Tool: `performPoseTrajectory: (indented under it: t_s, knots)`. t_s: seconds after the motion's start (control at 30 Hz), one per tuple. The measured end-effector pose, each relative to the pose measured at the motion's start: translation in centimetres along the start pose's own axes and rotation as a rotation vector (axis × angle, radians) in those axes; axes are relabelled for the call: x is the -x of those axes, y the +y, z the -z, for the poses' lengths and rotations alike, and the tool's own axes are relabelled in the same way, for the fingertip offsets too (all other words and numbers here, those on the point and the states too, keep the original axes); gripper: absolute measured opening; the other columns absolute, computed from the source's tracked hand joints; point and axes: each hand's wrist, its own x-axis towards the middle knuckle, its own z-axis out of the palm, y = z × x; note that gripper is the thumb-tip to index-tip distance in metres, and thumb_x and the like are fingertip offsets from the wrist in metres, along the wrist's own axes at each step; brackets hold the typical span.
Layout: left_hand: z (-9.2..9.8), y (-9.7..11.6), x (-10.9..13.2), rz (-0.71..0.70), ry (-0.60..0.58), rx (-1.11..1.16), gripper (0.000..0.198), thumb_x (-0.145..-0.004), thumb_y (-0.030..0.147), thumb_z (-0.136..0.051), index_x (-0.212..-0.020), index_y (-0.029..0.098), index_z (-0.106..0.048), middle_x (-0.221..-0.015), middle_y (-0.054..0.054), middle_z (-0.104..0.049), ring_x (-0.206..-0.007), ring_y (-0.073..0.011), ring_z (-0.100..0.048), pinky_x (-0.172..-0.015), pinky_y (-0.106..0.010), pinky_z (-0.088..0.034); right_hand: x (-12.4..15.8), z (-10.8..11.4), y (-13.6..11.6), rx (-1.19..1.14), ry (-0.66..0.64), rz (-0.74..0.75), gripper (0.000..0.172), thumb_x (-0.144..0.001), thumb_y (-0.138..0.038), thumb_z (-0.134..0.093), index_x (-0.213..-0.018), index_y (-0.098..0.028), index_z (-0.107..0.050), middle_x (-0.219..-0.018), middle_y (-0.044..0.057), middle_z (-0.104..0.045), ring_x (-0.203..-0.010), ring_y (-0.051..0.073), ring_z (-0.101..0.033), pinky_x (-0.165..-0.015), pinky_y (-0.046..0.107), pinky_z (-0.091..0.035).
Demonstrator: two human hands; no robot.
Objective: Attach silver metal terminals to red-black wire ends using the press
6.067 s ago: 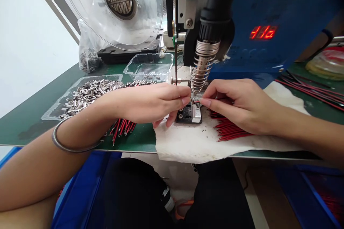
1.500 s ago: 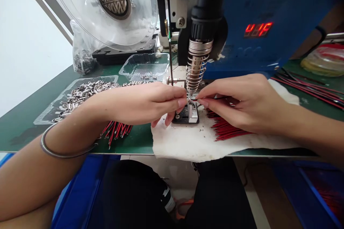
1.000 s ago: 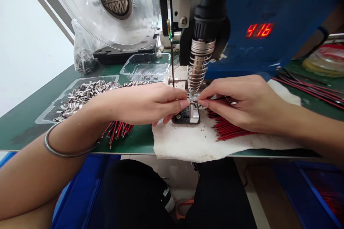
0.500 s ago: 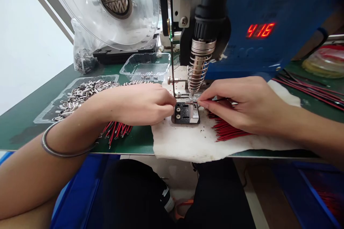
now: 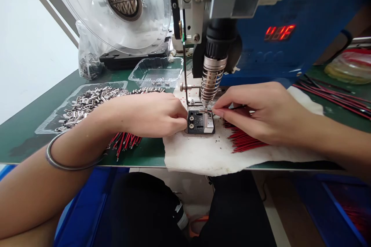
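My right hand (image 5: 255,110) pinches a thin dark wire (image 5: 239,108) between thumb and forefinger. The wire's end reaches a small metal piece (image 5: 203,111) on the white block of a black fixture (image 5: 196,121). Right above it stands the tip of a soldering iron (image 5: 209,85) wrapped in a spring. At the fixture's left edge my left hand (image 5: 158,114) is closed, its fingers curled under; whatever they hold is hidden. Red and black wires (image 5: 246,139) lie in a bundle beneath my right hand. Another bundle of red wires (image 5: 126,141) lies below my left wrist.
A clear tray (image 5: 87,102) of small metal parts stands at the left, with another clear tray (image 5: 156,71) behind. A blue machine (image 5: 261,61) with a red display rises at the back right. A white cloth (image 5: 197,156) covers the table's front. More wires (image 5: 333,98) lie far right.
The bracket above the soldering iron has come down, and the iron sits slightly lower over the fixture. The red display's last digit looks different. Both hands hold nearly the same places.
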Motion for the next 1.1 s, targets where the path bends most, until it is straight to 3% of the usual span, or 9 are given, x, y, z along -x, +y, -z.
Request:
performPoseTrajectory:
  t_s: [0.67,0.87,1.1]
  knots:
    - [-0.07,0.09,-0.09,0.017,0.005,-0.01,0.031,-0.094,0.018,-0.051,-0.065,0.024,-0.045,-0.062,0.0,-0.051,-0.058,-0.0184,-0.046,-0.061,-0.037,-0.037,0.04,-0.01,0.05,0.008,0.003,0.018,0.017,-0.107,-0.019,-0.063,-0.099,-0.024,-0.077,-0.086,0.001,-0.081,-0.062,0.016,-0.065,-0.068,0.032,-0.055]
    - [-0.08,-0.06,-0.02,0.019,-0.005,-0.012,0.029,-0.094,0.02,-0.051,-0.066,0.024,-0.044,-0.062,0.0,-0.05,-0.058,-0.018,-0.045,-0.062,-0.038,-0.037,0.13,0.0,0.22,0.028,0.004,0.026,0.016,-0.107,-0.02,-0.065,-0.099,-0.024,-0.078,-0.085,0.0,-0.081,-0.063,0.016,-0.068,-0.061,0.032,-0.05]
    - [-0.29,-0.29,-0.12,0.011,0.002,-0.02,0.029,-0.095,0.021,-0.051,-0.067,0.024,-0.045,-0.063,0.0,-0.052,-0.059,-0.0178,-0.045,-0.063,-0.037,-0.037,0.2,0.02,0.21,0.075,0.017,0.093,0.017,-0.108,-0.017,-0.064,-0.1,-0.023,-0.077,-0.093,0.002,-0.085,-0.073,0.018,-0.076,-0.063,0.032,-0.052]
